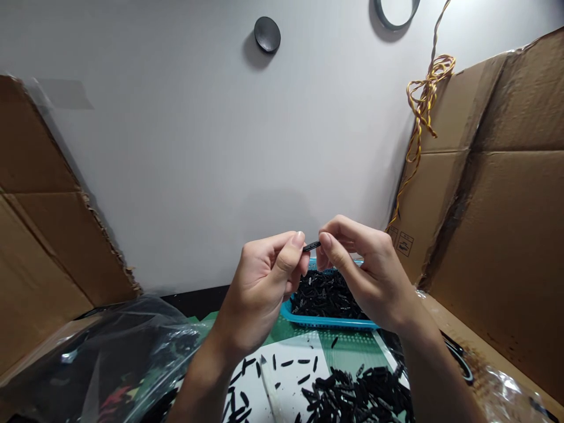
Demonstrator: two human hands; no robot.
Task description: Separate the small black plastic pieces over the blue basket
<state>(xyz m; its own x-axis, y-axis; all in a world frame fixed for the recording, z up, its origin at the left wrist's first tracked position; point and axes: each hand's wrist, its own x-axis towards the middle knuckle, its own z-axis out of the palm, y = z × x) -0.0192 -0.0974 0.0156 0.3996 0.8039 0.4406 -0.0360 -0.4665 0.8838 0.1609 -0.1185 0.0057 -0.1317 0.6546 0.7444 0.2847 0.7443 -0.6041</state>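
Between my two hands a small, slim black piece (312,247) is held up above the work surface. My left hand (268,276) pinches one end between thumb and fingers. The thumb and forefinger of my right hand (365,264) close on its other end. Just behind and below my hands is a blue basket (330,322) full of similar black pieces (326,294). Lower down, a heap of black pieces (356,393) lies on the surface, and several single ones are spread over a white sheet (291,346). A whitish pointed tool (269,385) rests among them.
Cardboard panels stand at the left (44,235) and right (497,194). Clear plastic bags (145,335) bulge at lower left. A twisted yellow wire (425,100) hangs at upper right. A round black knob (267,34) is on the white wall (198,147). Dark-handled scissors (458,358) seem to lie at right.
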